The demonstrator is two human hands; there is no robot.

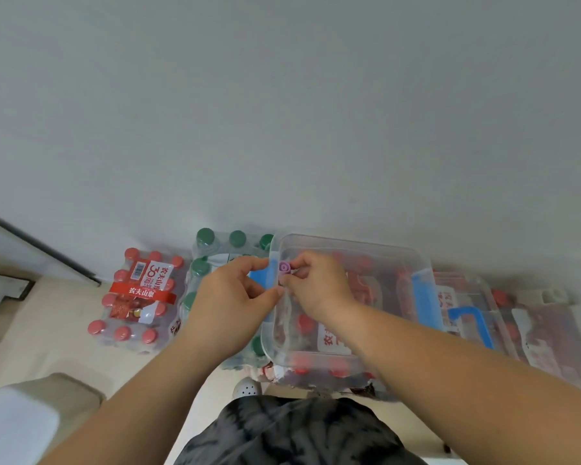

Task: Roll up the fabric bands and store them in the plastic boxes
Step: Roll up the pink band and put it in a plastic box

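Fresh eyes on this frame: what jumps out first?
At centre, the left hand and right hand pinch a tiny purple roll above a clear box. Left of them, a red-capped pack and a green-capped pack of bottles stand by the wall.

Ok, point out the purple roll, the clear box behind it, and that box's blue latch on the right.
purple roll [284,267]: head view, centre of its spiral end.
clear box [349,244]: head view, on the far rim.
blue latch [425,297]: head view, middle of the clip.
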